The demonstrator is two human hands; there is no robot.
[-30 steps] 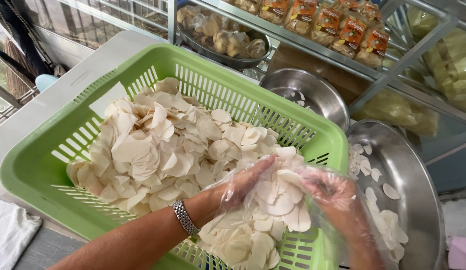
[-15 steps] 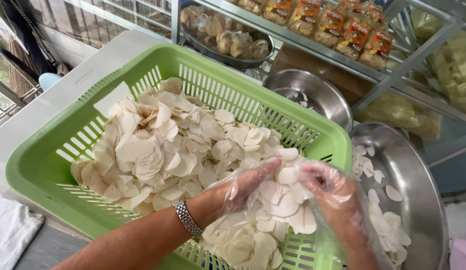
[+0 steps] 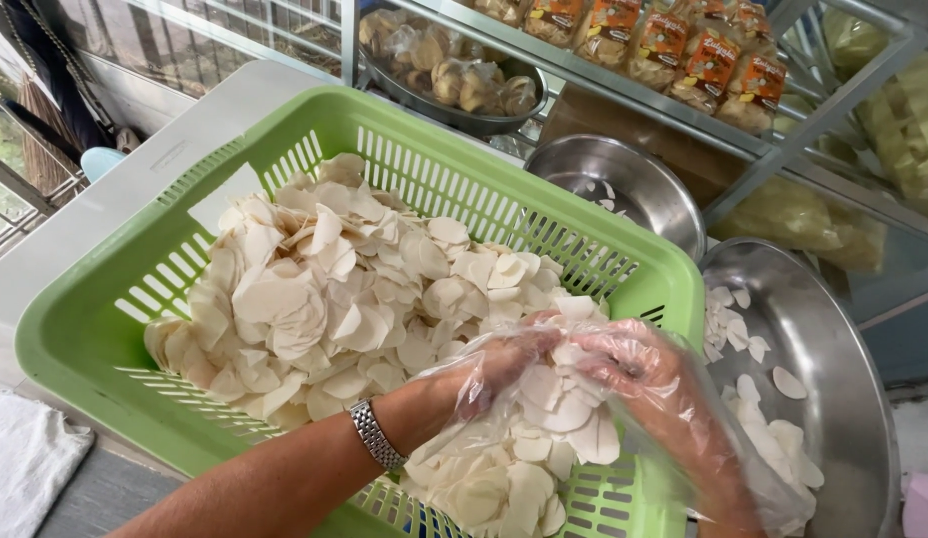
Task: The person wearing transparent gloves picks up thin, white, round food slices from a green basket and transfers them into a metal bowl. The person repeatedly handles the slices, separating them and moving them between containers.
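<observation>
Both hands (thin crinkly plastic gloves), left and right, grasping pale round chips, slotted green basket

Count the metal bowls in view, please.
3. One small empty-looking bowl behind the green basket, one large bowl with white slices at right, one bowl of bagged goods on the shelf. Others may be hidden.

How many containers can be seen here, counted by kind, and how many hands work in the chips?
Green plastic basket: 1
Steel bowls: 3, one large at right, one behind the basket, one on the shelf
Gloved hands: 2, left hand, right hand
Total: 6
</observation>
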